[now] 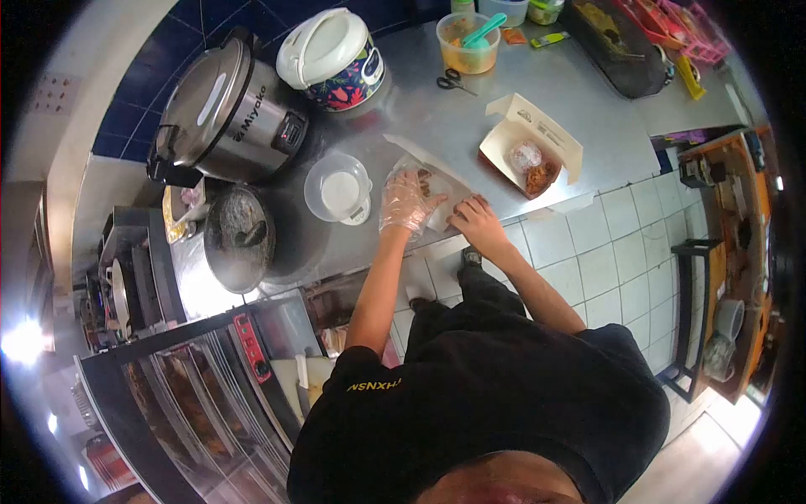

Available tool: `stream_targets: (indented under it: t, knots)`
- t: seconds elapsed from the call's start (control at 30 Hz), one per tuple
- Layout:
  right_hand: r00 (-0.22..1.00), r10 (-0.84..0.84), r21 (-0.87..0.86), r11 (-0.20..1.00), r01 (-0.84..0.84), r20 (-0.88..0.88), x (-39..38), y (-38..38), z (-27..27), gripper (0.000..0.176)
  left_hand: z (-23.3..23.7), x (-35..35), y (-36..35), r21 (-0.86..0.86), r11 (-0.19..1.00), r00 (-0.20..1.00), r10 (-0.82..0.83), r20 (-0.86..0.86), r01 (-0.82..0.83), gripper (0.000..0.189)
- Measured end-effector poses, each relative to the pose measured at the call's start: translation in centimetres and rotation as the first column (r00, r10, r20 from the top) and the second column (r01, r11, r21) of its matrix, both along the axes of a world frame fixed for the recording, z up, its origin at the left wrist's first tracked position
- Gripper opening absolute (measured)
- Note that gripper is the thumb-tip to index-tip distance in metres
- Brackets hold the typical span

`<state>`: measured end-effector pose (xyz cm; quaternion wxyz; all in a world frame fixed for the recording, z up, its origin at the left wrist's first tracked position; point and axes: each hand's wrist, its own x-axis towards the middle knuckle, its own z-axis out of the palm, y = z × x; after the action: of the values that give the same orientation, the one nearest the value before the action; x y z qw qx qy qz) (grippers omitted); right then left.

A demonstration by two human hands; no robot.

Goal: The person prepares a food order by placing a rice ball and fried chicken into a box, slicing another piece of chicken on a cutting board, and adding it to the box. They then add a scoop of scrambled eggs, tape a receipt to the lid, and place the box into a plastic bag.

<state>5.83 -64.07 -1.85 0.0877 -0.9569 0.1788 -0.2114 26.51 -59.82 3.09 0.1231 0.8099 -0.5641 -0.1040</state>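
My left hand (pixel 406 203), in a clear plastic glove, lies over a sheet of pale wrapping paper (pixel 445 181) with its fingers stretched out and its thumb apart. Something brown (pixel 426 181) shows beside its fingertips, partly hidden. At the paper's right edge, my bare right hand (pixel 478 222) has its fingers curled over the border. To the right stands an open carton box (pixel 504 134) holding a white, round wrapped portion (pixel 525 156) and a brown fried piece (pixel 540 177). Left of my gloved hand, a clear plastic bowl (pixel 323 202) rests by a white kitchen scale (pixel 357 212).
At the back left are a Miyoko rice cooker (pixel 227 118) and a flowered rice warmer (pixel 340 76). A stone mortar (pixel 239 239) is at the left. Scissors (pixel 453 81) and a tub (pixel 467 55) with a turquoise spoon (pixel 485 30) lie farther back. A glass cabinet (pixel 201 386) stands lower left.
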Motion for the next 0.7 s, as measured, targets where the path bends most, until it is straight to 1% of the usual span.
stream_targets:
  t: [0.03,0.07,0.1,0.13,0.17,0.2,0.23,0.27,0.3,0.33,0.37,0.4,0.43,0.47,0.5,0.53,0.57,0.6,0.63,0.67,0.7]
  knots:
    - [1.000,-0.003,-0.003,1.000,0.003,-0.010,0.0,-0.1,-0.2,0.024,0.2,-0.1,0.4,0.016,1.000,1.000,0.018,-0.007,-0.018,0.072]
    - [1.000,0.017,0.012,1.000,-0.017,-0.018,-0.1,-0.2,0.0,0.024,0.8,-0.3,1.1,-0.186,0.982,0.996,0.001,-0.091,-0.018,0.070]
    - [1.000,0.022,0.054,0.998,-0.021,-0.016,0.0,-0.4,0.3,0.028,1.1,-0.5,2.0,-0.386,0.922,0.986,-0.031,-0.163,-0.035,0.068]
    - [1.000,0.026,0.090,0.996,-0.025,-0.011,0.1,-0.6,0.8,0.031,1.2,-0.7,3.1,-0.382,0.922,0.986,-0.011,-0.164,-0.054,0.068]
    - [0.999,0.046,0.091,0.995,-0.045,-0.011,0.2,-0.6,1.3,0.031,1.1,-1.0,4.8,-0.516,0.853,0.992,0.018,-0.126,-0.081,0.062]
    - [0.999,0.023,0.114,0.993,-0.028,0.039,0.1,-0.2,1.8,0.036,0.8,-1.5,6.7,-0.638,0.764,0.995,0.054,-0.088,-0.098,0.056]
    - [0.996,0.001,0.138,0.990,-0.013,0.089,-0.1,0.3,2.2,0.041,0.6,-2.0,8.9,-0.638,0.762,0.993,0.075,-0.086,-0.113,0.056]
    - [0.996,0.024,0.139,0.990,-0.036,0.091,-0.3,0.9,2.4,0.041,0.3,-2.5,11.4,-0.619,0.760,0.980,0.162,-0.114,-0.197,0.051]
    - [0.994,-0.012,0.171,0.985,-0.007,0.105,-0.9,1.7,2.5,0.042,0.0,-3.2,14.1,-0.597,0.751,0.958,0.249,-0.140,-0.282,0.045]
    - [0.992,-0.045,0.200,0.980,0.020,0.118,-1.5,2.6,2.5,0.044,-0.3,-4.0,17.0,-0.598,0.743,0.952,0.274,-0.139,-0.301,0.045]
    - [0.993,-0.012,0.197,0.980,-0.012,0.120,-2.2,3.8,2.0,0.044,-0.6,-5.0,19.9,-0.540,0.749,0.923,0.327,-0.202,-0.383,0.041]
    - [0.988,-0.078,0.223,0.974,0.047,0.135,-2.8,5.3,1.2,0.043,-1.3,-5.7,22.6,-0.478,0.743,0.883,0.388,-0.263,-0.468,0.037]
    - [0.980,-0.134,0.253,0.963,0.093,0.146,-3.5,6.9,0.4,0.042,-2.5,-6.1,25.3,-0.479,0.716,0.861,0.435,-0.263,-0.508,0.037]
    - [0.977,-0.142,0.251,0.963,0.099,0.161,-4.2,8.6,-0.4,0.039,-4.4,-6.6,28.3,-0.445,0.727,0.852,0.426,-0.305,-0.523,0.036]
    - [0.975,-0.147,0.257,0.961,0.101,0.167,-5.2,10.8,-1.3,0.037,-6.6,-7.5,31.8,-0.401,0.737,0.835,0.424,-0.351,-0.544,0.035]
    - [0.977,-0.177,0.303,0.943,0.135,0.115,-6.2,13.4,-2.0,0.035,-8.8,-8.4,35.1,-0.421,0.721,0.833,0.437,-0.339,-0.550,0.032]
    - [0.975,-0.214,0.341,0.923,0.181,0.064,-7.2,16.2,-2.8,0.033,-13.7,-9.7,39.3,-0.400,0.697,0.802,0.490,-0.340,-0.595,0.032]
    - [0.977,-0.206,0.378,0.910,0.169,0.058,-8.2,19.2,-3.8,0.031,-19.9,-10.5,43.6,-0.241,0.731,0.763,0.561,-0.321,-0.638,0.031]
    - [0.973,-0.224,0.397,0.899,0.187,0.049,-9.2,22.2,-5.4,0.030,-23.9,-11.0,47.0,-0.077,0.747,0.731,0.615,-0.296,-0.660,0.030]
    - [0.969,-0.246,0.474,0.856,0.207,0.021,-9.8,25.3,-6.8,0.028,-22.4,-12.2,49.0,0.162,0.526,0.387,0.770,-0.507,-0.835,0.029]
    - [0.964,-0.265,0.545,0.804,0.239,-0.033,-11.1,28.7,-8.1,0.027,-26.3,-13.2,53.0,0.189,0.507,0.357,0.783,-0.510,-0.841,0.029]
